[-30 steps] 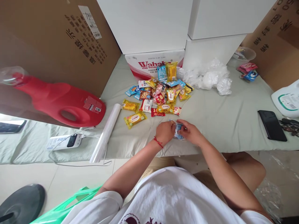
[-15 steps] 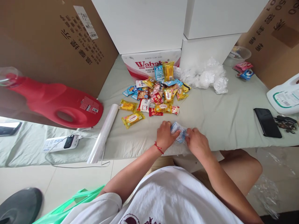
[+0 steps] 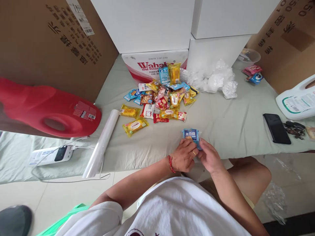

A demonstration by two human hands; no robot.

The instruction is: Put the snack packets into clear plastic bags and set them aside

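A blue snack packet (image 3: 191,133) with printed characters lies near the table's front edge, with what looks like clear film showing at its right side. My left hand (image 3: 185,156), with a ring and a red cord at the wrist, is closed with its fingers curled over the packet's lower part. From the right, my right hand (image 3: 209,156) grips the packet's lower right edge, thumb uppermost. Both hands nearly touch, and the lower end of the packet is hidden under them. Beyond them is a heap of wrapped snacks, among them a yellow-wrapped cake (image 3: 135,126).
Crumpled clear film (image 3: 214,78) lies behind, before white boxes (image 3: 152,26). On the left are a film roll (image 3: 101,144), a power bank (image 3: 51,154) and a red jug (image 3: 49,111). A black phone (image 3: 277,128), keys (image 3: 295,128) and a white jug (image 3: 297,101) are right.
The blue packet now shows its printed face, pointing away from me. My left hand has shifted from the packet's left side to over its near part. The view has moved slightly.
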